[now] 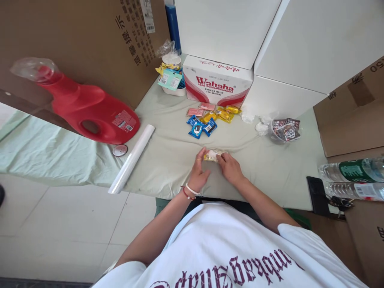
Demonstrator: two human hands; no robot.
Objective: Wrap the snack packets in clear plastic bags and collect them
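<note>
A small clear-and-yellow wrapped packet [212, 155] lies on the cloth in front of me, its exact kind not readable. My left hand [199, 172] rests at its left end, fingers stretched out and thumb apart, fingertips against the wrapper. At the right end, the bent fingers of my right hand [230, 168] grip the packet. Beyond my hands lie several blue packets [198, 127], yellow packets [223, 114] and pink packets [196, 112].
A red jug [96, 108] and a white plastic roll [132, 158] are on the left. At the back stand a white Wahaha carton [217, 82] and a filled white container [175, 91]. Brown sachets [286, 130], a black phone-like object [317, 195] and water bottles [354, 171] are right.
</note>
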